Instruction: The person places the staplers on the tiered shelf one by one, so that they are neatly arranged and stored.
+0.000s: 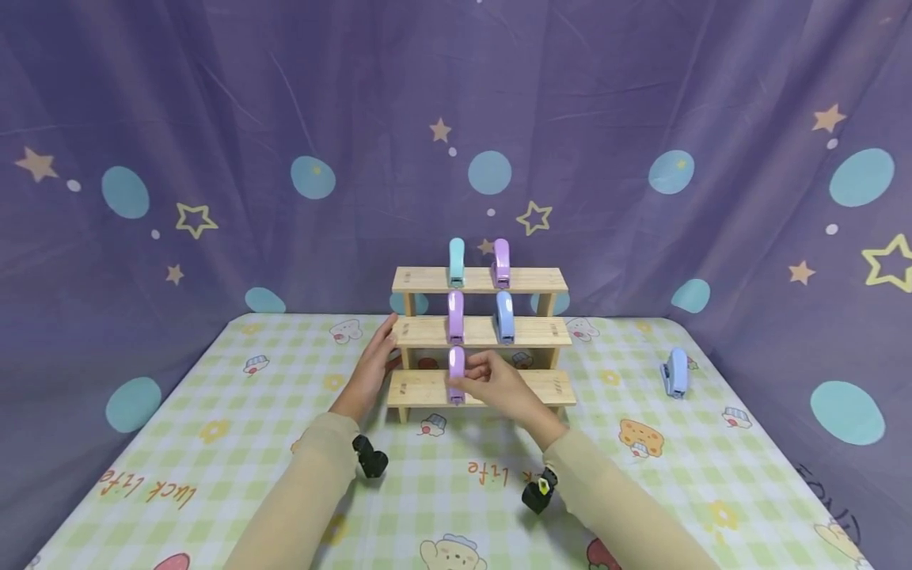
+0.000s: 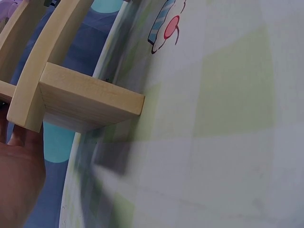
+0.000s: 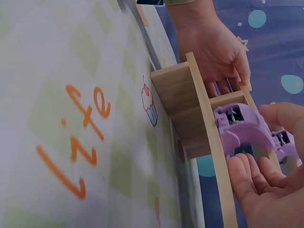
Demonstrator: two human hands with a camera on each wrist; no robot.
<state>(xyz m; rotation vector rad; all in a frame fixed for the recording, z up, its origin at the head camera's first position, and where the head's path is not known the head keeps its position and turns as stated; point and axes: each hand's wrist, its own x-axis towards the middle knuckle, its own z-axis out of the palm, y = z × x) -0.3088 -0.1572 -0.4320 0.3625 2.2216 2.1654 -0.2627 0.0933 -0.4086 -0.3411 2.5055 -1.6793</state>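
A purple stapler (image 1: 457,374) stands on the bottom tier of a three-tier wooden shelf (image 1: 420,389). My right hand (image 1: 501,388) pinches this stapler from its right side, thumb at the front. The right wrist view shows the same stapler (image 3: 244,126) between my thumb and fingers. At the shelf's left end, my left hand (image 1: 370,366) touches the middle tier with extended fingers; their tips are hidden behind the wood in the left wrist view. Another purple stapler (image 1: 456,317) and a blue stapler (image 1: 505,318) occupy the middle tier.
On the top tier are a teal stapler (image 1: 457,263) and a purple stapler (image 1: 502,264). A lone blue stapler (image 1: 675,372) stands on the table's right side. The checked tablecloth (image 1: 249,443) covers the table, and a patterned purple curtain (image 1: 399,95) hangs behind.
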